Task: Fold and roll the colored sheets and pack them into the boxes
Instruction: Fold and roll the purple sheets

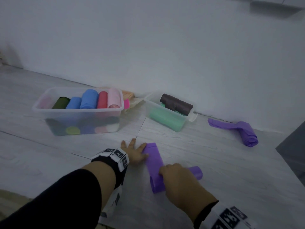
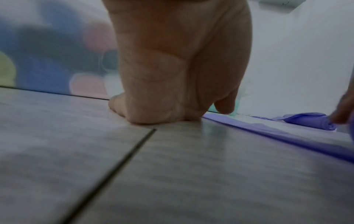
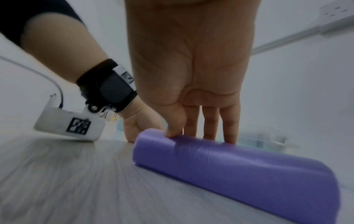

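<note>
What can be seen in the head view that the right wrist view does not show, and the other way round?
Only the head view shows the large box packed with colored rolls, the dark roll lying on top in the small box, and a second purple sheet near the wall. Only the right wrist view shows the right hand's fingertips pressing on top of the roll. Both show the purple sheet being rolled, the left hand and the right hand.

Thin, smooth purple plastic sheet (image 1: 154,160) with a soft sheen, part rolled, pale floor (image 1: 214,162) with matt wood-grain finish, two translucent, glossy plastic boxes (image 1: 77,111), plain matt white wall (image 1: 148,47)
</note>
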`<action>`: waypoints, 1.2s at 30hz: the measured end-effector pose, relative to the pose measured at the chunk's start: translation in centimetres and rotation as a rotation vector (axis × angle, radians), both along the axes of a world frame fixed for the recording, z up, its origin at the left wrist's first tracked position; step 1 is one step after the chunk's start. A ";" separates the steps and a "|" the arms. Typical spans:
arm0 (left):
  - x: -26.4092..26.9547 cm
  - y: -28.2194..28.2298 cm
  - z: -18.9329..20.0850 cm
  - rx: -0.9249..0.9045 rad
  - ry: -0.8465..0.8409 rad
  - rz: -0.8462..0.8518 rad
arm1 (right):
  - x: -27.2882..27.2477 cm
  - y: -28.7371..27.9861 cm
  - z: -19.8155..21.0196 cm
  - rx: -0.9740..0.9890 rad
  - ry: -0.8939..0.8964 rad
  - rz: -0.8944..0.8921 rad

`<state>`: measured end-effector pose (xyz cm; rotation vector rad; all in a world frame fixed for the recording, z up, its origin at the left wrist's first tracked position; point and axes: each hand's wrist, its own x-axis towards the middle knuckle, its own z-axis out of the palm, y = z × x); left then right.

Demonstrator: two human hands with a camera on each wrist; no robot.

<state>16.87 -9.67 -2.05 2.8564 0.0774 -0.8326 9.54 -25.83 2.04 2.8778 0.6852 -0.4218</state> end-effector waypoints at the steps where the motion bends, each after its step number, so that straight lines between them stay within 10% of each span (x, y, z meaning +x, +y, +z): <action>1: 0.0 0.0 0.0 0.011 -0.002 -0.006 | -0.1 -0.1 -0.2 -0.034 0.010 0.022; 36: 0.9 0.9 -1.7 -0.159 -0.097 -0.036 | 4.0 4.0 -1.3 0.080 -0.165 -0.138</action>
